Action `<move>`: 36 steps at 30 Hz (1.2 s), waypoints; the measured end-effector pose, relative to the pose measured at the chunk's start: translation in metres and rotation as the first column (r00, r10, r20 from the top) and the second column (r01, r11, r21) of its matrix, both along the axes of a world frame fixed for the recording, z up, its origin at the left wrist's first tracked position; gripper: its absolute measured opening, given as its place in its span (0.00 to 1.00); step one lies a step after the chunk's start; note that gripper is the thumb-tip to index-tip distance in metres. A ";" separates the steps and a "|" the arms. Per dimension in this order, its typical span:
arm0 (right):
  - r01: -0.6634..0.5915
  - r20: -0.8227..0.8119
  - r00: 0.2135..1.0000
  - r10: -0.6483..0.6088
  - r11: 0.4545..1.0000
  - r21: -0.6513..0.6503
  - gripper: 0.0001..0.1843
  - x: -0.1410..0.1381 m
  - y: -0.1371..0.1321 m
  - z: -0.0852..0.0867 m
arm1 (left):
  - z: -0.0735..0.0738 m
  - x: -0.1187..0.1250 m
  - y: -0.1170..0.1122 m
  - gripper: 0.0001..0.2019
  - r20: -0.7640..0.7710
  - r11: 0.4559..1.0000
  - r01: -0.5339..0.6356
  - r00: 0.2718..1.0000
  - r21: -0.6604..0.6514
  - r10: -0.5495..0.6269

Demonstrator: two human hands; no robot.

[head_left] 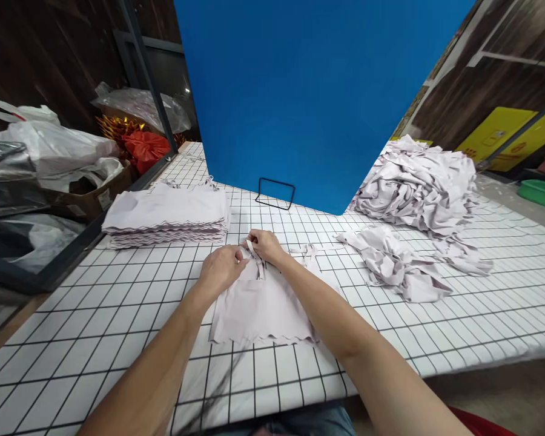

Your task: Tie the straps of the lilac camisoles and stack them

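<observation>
The pale top (263, 309) lies flat on the gridded table (118, 315), near its front edge. The left hand (221, 269) and right hand (266, 245) are both pinched closed on one strap (254, 251), though how the thin band runs between the fingers is hard to make out. Too hard a tug could drag the light fabric and rumple it, or the strap could twist and slip free.

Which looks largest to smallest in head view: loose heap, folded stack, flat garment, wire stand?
1. loose heap
2. folded stack and flat garment: alike; the garment lies nearer the camera, so unranked
3. wire stand
</observation>
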State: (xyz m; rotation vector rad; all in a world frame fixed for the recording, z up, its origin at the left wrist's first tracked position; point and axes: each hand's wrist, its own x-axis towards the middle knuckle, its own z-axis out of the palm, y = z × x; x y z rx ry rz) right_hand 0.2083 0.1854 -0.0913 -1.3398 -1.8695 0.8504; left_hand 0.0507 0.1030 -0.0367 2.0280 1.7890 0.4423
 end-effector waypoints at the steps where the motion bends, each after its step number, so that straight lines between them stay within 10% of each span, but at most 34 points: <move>1: 0.003 -0.012 1.000 -0.003 1.000 -0.005 0.14 0.000 0.000 0.000 | -0.003 0.000 0.003 0.11 0.033 0.999 -0.032 0.999 0.019 0.031; 15: 0.042 -0.089 0.995 -0.046 0.998 -0.054 0.16 0.000 0.002 0.002 | -0.022 0.009 0.051 0.06 0.366 0.990 -0.131 0.920 -0.043 0.138; 25: 0.103 0.013 0.995 -0.102 0.994 -0.045 0.22 0.002 0.002 0.010 | -0.015 0.022 0.047 0.17 0.619 0.941 0.026 0.759 -0.338 0.202; 36: 0.025 0.265 0.964 -0.037 0.998 0.050 0.05 0.006 0.002 0.007 | -0.025 0.021 0.049 0.16 0.525 0.945 -0.129 0.805 -0.299 0.276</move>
